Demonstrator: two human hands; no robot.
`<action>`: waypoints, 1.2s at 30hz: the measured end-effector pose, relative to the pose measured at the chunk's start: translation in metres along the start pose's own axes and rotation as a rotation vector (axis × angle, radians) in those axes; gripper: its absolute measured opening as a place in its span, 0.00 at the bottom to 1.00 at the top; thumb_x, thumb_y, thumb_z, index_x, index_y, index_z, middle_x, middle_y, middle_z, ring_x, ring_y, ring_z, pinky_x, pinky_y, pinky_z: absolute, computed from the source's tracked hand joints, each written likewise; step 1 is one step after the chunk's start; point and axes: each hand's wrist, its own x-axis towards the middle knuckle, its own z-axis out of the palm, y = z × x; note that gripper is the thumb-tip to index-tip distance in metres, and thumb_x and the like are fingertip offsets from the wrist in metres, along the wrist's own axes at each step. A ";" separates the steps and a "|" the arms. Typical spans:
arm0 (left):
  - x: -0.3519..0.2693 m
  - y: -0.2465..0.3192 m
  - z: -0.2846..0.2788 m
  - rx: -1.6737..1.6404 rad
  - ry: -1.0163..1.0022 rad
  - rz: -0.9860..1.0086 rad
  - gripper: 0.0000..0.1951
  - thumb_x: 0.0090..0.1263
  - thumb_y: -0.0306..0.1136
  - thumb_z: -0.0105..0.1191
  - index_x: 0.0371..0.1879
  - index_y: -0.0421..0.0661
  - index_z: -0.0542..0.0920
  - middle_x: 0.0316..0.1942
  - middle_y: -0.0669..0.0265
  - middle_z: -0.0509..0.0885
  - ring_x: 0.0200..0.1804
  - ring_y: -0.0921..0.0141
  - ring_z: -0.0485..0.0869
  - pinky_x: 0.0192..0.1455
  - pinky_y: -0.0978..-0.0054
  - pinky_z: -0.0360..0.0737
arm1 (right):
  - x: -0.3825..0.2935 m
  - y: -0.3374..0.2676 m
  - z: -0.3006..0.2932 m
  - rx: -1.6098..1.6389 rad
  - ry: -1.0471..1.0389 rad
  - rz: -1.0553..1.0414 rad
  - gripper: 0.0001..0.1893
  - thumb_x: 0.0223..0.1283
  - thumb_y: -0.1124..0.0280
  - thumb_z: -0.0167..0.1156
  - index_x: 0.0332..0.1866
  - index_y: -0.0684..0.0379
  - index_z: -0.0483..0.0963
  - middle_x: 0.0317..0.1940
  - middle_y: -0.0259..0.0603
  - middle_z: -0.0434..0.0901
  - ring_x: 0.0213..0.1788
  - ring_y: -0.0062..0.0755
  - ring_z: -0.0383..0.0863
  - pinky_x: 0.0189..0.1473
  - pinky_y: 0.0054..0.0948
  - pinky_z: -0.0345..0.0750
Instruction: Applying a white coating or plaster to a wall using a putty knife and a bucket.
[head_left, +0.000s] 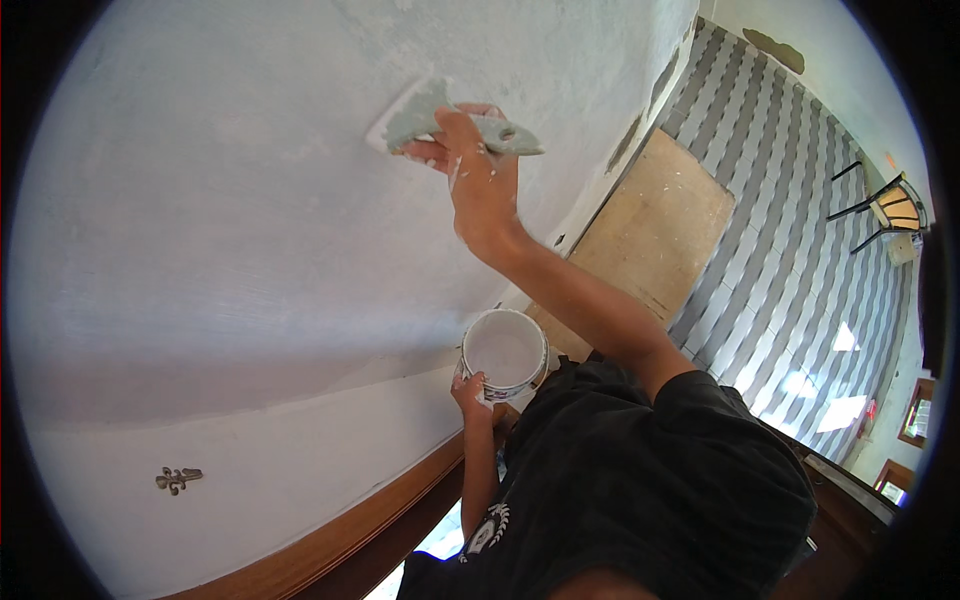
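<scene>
My right hand (476, 161), spotted with white filler, grips a pale grey-green putty knife (427, 109) with a hole in its handle. The wide blade lies against the whitish wall (225, 187), and white paste lines its front edge. Lower down, my left hand (471, 394) clasps the near side of a white plastic bucket (504, 349). Pale residue coats the bucket's inside; how much it holds I cannot tell. The bucket is close to my waist, beside the wall.
A wooden board (652, 225) lies on the striped tile floor (787, 187) along the wall's foot. A chair (896, 206) stands at the far right. Below left are a metal ornament (178, 478) on the wall and a brown wooden frame (360, 506).
</scene>
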 end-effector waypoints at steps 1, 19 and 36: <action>-0.002 0.000 0.003 0.012 0.023 -0.018 0.23 0.48 0.14 0.53 0.49 0.33 0.76 0.33 0.60 0.81 0.30 0.65 0.81 0.33 0.70 0.78 | 0.004 -0.010 0.003 -0.003 0.002 0.002 0.12 0.65 0.69 0.58 0.46 0.62 0.65 0.38 0.48 0.79 0.37 0.36 0.84 0.45 0.36 0.82; -0.001 0.012 0.012 0.110 -0.083 -0.023 0.22 0.51 0.17 0.56 0.50 0.35 0.74 0.33 0.61 0.80 0.31 0.66 0.80 0.34 0.70 0.77 | -0.008 0.042 -0.136 -0.171 0.010 0.028 0.17 0.68 0.63 0.57 0.51 0.65 0.66 0.44 0.53 0.80 0.44 0.44 0.86 0.44 0.38 0.84; 0.050 -0.040 0.008 0.719 -0.023 0.404 0.20 0.46 0.28 0.59 0.41 0.36 0.82 0.30 0.57 0.82 0.33 0.61 0.80 0.38 0.67 0.76 | -0.094 -0.027 -0.306 -0.610 0.192 0.660 0.17 0.63 0.58 0.60 0.48 0.61 0.75 0.33 0.42 0.83 0.36 0.32 0.85 0.43 0.28 0.79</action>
